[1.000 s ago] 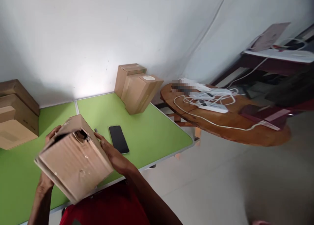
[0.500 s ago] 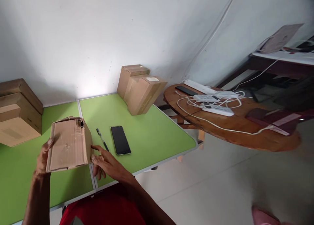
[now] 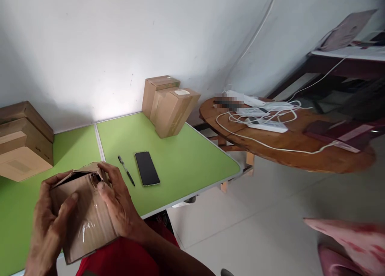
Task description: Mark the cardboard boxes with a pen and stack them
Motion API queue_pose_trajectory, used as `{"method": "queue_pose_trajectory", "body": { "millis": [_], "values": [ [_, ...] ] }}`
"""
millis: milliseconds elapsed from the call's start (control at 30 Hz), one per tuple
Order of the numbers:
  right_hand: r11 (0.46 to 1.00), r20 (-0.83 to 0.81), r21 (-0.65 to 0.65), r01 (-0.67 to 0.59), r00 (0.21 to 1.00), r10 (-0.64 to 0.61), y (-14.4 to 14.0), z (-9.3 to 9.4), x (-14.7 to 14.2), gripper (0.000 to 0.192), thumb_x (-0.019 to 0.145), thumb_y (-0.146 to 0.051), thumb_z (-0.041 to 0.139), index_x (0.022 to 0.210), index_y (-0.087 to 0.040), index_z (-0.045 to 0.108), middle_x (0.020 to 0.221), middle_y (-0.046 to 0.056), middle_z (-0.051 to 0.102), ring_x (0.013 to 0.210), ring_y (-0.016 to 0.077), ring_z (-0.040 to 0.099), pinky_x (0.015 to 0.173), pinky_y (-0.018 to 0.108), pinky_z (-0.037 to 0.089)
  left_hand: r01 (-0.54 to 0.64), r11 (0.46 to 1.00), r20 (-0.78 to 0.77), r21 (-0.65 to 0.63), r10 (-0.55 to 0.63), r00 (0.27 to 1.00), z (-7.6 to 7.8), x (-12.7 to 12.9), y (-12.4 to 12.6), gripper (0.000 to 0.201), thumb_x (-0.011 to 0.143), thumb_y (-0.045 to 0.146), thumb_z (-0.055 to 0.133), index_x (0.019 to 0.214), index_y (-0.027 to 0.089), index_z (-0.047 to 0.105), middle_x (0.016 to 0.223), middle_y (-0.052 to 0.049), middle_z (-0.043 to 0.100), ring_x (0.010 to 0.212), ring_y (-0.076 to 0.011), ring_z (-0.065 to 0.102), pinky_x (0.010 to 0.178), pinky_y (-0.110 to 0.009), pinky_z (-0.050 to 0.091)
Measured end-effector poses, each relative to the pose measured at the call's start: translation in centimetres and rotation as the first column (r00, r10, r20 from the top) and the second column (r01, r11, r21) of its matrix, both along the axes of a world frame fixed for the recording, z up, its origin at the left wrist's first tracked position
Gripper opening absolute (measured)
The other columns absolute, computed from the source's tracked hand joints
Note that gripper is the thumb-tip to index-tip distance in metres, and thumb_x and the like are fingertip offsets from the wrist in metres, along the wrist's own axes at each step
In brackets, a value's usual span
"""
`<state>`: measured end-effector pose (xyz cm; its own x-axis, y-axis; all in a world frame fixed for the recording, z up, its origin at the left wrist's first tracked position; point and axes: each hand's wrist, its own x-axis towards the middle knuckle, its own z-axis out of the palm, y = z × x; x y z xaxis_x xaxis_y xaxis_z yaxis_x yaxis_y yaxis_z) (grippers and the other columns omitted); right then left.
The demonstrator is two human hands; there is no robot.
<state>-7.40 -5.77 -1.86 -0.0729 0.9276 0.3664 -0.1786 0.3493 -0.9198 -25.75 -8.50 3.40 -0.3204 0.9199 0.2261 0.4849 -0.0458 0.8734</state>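
Note:
A worn cardboard box point(image 3: 87, 224) is held between my two hands at the table's front edge. My left hand point(image 3: 55, 216) wraps its left side, thumb lying on the broad face. My right hand point(image 3: 116, 195) grips the upper right corner, with the thumb beside a torn dark hole. A dark gap shows along the box's top edge, where the flap stands partly away. Clear tape glints on the broad face. To the right of the box, a black pen point(image 3: 126, 171) and a dark-screened smartphone point(image 3: 147, 168) lie on the green table point(image 3: 186, 159).
Cardboard boxes stand at the table's left point(image 3: 27, 147) and against the wall at the back point(image 3: 173, 113). A round wooden table point(image 3: 270, 147) on the right carries white power strips point(image 3: 267, 125) and tangled cables. Pink-and-red fabric point(image 3: 355, 236) shows at lower right.
The box has come down and closer to my body, tilting on the way. My right hand has moved from its lower right side up to the torn corner. A gap now shows at the flap.

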Motion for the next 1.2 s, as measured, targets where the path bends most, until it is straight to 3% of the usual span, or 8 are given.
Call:
{"method": "queue_pose_trajectory", "body": {
  "millis": [167,467,667,733,800,900,1033,1200],
  "values": [
    [0.991,0.064,0.135,0.019,0.998,-0.028,-0.8,0.2,0.5,0.043,0.115,-0.037,0.059,0.157,-0.028,0.059,0.161,0.014,0.064,0.155,0.0289,0.061,0.135,0.051,0.049,-0.029,0.995,-0.279,0.097,0.055,0.959,1.3,1.4,-0.2,0.055,0.078,0.075,0.092,0.115,0.035,0.088,0.121,-0.004,0.084,0.110,-0.0319,0.079,0.096,-0.045,0.065],
    [0.951,0.108,0.267,0.155,0.976,-0.190,-0.2,0.7,-0.2,0.036,0.106,-0.023,0.058,0.141,-0.025,0.063,0.140,0.013,0.075,0.137,0.0253,0.071,0.124,0.045,0.058,-0.067,0.980,-0.449,0.187,0.146,0.882,1.5,2.7,0.1,0.045,0.087,0.074,0.080,0.103,0.033,0.086,0.125,-0.008,0.080,0.116,-0.0387,0.078,0.106,-0.062,0.062],
    [0.996,0.144,0.088,0.034,0.988,-0.046,2.2,-0.8,2.2,0.036,0.122,-0.039,0.049,0.152,-0.023,0.060,0.148,0.013,0.076,0.134,0.0235,0.076,0.109,0.037,0.064,-0.089,0.972,-0.441,0.215,0.179,0.879,1.8,3.3,0.5,0.041,0.083,0.068,0.079,0.097,0.030,0.082,0.118,-0.008,0.081,0.106,-0.0373,0.078,0.099,-0.062,0.063],
    [0.987,0.412,-0.101,0.126,0.908,-0.074,4.2,-2.1,3.6,0.038,0.125,-0.039,0.045,0.157,-0.021,0.056,0.145,0.014,0.076,0.129,0.0231,0.078,0.103,0.034,0.064,-0.089,0.978,-0.443,0.187,0.164,0.881,1.8,3.2,0.5,0.039,0.086,0.068,0.077,0.098,0.032,0.081,0.116,-0.007,0.080,0.105,-0.0362,0.077,0.099,-0.060,0.063],
    [0.937,0.708,-0.225,0.268,0.705,-0.032,6.2,-3.4,4.4,0.032,0.121,-0.032,0.058,0.150,-0.019,0.061,0.143,0.017,0.077,0.131,0.0276,0.078,0.108,0.038,0.062,-0.077,0.982,-0.452,0.172,0.148,0.880,1.7,3.0,0.4,0.038,0.089,0.068,0.076,0.101,0.033,0.081,0.116,-0.007,0.079,0.107,-0.0356,0.077,0.101,-0.058,0.062],
    [0.882,0.833,-0.313,0.351,0.547,0.078,8.3,-5.3,4.4,0.021,0.109,-0.014,0.070,0.130,-0.016,0.070,0.145,0.024,0.075,0.132,0.0360,0.079,0.109,0.046,0.061,-0.080,0.979,-0.459,0.185,0.158,0.874,1.6,2.8,0.4,0.044,0.086,0.072,0.078,0.104,0.032,0.082,0.117,-0.006,0.078,0.106,-0.0360,0.076,0.101,-0.058,0.061],
    [0.849,0.799,-0.373,0.374,0.594,0.090,9.5,-6.3,3.9,0.019,0.104,-0.001,0.060,0.115,-0.014,0.070,0.135,0.029,0.078,0.128,0.0370,0.081,0.101,0.044,0.062,-0.093,0.981,-0.462,0.170,0.163,0.872,1.6,2.8,0.5,0.045,0.086,0.072,0.077,0.104,0.032,0.083,0.118,-0.006,0.079,0.108,-0.0358,0.077,0.102,-0.056,0.060],
    [0.881,0.600,-0.439,0.176,0.787,0.142,9.1,-4.8,6.6,0.023,0.111,-0.028,0.061,0.089,-0.023,0.057,0.087,0.008,0.078,0.080,0.0207,0.080,0.065,0.025,0.056,-0.057,0.971,-0.467,0.234,0.163,0.869,1.3,2.7,0.5,0.051,0.087,0.078,0.077,0.104,0.031,0.085,0.115,-0.005,0.080,0.105,-0.0333,0.077,0.101,-0.053,0.061]
  ]
}}
